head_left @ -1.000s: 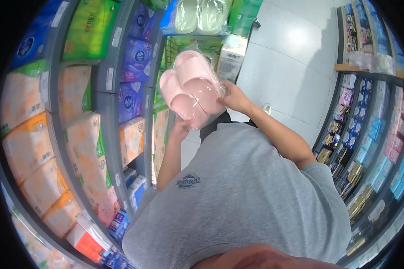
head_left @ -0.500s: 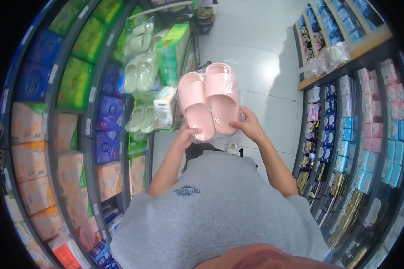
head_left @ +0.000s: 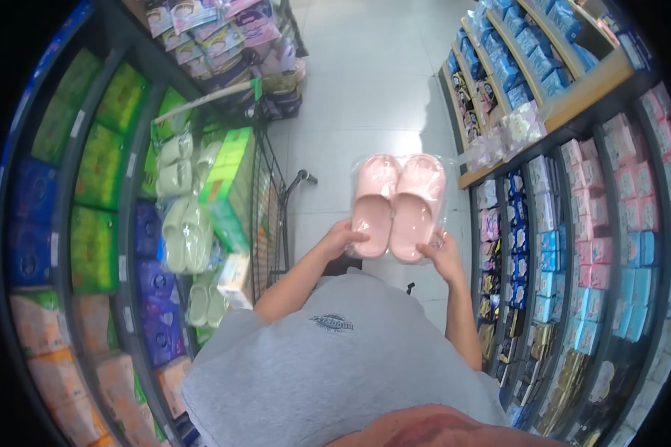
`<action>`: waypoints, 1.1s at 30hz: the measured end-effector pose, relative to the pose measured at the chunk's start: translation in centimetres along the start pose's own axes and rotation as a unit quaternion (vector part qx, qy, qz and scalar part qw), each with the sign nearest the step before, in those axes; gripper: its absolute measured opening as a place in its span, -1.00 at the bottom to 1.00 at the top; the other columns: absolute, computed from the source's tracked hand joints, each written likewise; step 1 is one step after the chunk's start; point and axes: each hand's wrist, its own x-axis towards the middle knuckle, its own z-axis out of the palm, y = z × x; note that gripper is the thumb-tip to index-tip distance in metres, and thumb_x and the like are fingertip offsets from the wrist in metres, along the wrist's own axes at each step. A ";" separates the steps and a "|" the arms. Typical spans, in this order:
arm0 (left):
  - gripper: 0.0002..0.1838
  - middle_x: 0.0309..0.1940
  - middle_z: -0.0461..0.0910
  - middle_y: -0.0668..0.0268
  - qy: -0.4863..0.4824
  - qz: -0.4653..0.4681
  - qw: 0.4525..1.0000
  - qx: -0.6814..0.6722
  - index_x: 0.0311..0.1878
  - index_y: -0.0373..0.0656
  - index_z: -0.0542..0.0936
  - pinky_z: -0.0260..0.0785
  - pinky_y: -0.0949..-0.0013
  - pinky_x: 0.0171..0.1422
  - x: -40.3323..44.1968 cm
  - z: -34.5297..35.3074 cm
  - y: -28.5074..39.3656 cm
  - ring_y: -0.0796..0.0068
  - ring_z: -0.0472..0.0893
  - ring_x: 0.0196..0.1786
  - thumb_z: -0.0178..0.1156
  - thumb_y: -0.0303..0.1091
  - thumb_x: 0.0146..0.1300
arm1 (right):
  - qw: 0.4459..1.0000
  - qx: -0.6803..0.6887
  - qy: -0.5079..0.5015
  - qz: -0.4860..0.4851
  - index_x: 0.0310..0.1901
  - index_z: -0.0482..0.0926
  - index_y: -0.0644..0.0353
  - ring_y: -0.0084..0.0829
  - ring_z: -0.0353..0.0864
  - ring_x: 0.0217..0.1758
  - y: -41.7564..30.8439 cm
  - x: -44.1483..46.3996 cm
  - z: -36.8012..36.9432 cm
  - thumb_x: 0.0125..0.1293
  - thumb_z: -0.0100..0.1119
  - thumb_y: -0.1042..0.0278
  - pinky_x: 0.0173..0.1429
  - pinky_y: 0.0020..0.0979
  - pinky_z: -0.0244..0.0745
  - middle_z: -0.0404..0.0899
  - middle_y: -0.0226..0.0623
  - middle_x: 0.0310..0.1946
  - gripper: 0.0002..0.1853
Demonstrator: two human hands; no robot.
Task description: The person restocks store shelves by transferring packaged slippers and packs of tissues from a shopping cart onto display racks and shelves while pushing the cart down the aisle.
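Here, in the head view, a pair of pink slippers (head_left: 416,223) in a clear plastic bag (head_left: 365,162) is held up in front of the person, above the pale tiled floor (head_left: 343,145) of a shop aisle. The two slippers lie side by side, toes pointing away and heels toward the grey T-shirt (head_left: 335,365). The left hand (head_left: 341,237) has its grip closed on the heel end of the left slipper, thumb on top; the right hand (head_left: 443,257) grasps the heel end of the right slipper the same way. To the left stands a wire cart (head_left: 267,212), well loaded: bagged pale green slippers (head_left: 180,238), a tall green box (head_left: 231,186) and, near the left forearm, a small whitish carton (head_left: 236,277). Beyond it on that side, shelves carry green packs (head_left: 93,246) and purple packs (head_left: 156,283). On the right, shelves hold rows of small pink packs (head_left: 637,186) and light blue packs (head_left: 635,287), with a wooden ledge (head_left: 574,97) above some of them.
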 end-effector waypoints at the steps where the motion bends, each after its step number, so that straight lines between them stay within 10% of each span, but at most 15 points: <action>1: -0.49 -0.05 0.58 0.23 -0.005 0.010 0.999 0.039 0.12 -0.33 0.44 0.41 0.34 0.14 2.8 0.1 2.4 0.44 0.59 -0.01 0.29 -0.53 0.06 | 1.000 0.020 0.020 -0.009 0.07 0.46 0.45 -0.47 0.60 -0.12 -1.4 2.3 -0.6 0.07 0.28 0.55 -0.01 -0.46 0.48 0.63 -0.19 -0.15 -0.52; 9: -0.51 -0.08 0.59 0.24 -0.012 0.099 0.992 0.082 0.05 -0.34 0.49 0.40 0.39 0.09 15.4 -1.1 19.5 0.47 0.58 -0.06 0.34 -0.47 0.00 | 0.994 0.007 0.060 -0.094 0.11 0.42 0.45 -0.52 0.58 -0.21 -11.4 19.8 -2.0 0.08 0.27 0.54 -0.14 -0.49 0.51 0.61 -0.22 -0.18 -0.49; 20: -0.54 -0.03 0.59 0.16 0.100 0.059 0.993 0.015 0.08 -0.39 0.50 0.39 0.36 0.14 28.6 -5.4 23.8 0.40 0.58 0.00 0.31 -0.45 0.08 | 0.993 0.102 -0.042 0.048 0.20 0.31 0.45 -0.44 0.62 -0.15 -8.7 41.5 -5.0 0.05 0.30 0.57 -0.08 -0.43 0.55 0.60 -0.14 -0.13 -0.37; 33: -0.57 -0.04 0.60 0.19 0.158 0.137 0.978 0.022 0.07 -0.38 0.49 0.39 0.38 0.13 52.6 -1.5 46.3 0.44 0.59 -0.02 0.27 -0.46 0.12 | 0.986 0.096 -0.132 -0.046 0.03 0.38 0.36 -0.48 0.58 -0.24 -26.7 73.6 -14.4 0.01 0.28 0.55 -0.16 -0.47 0.49 0.59 -0.22 -0.25 -0.51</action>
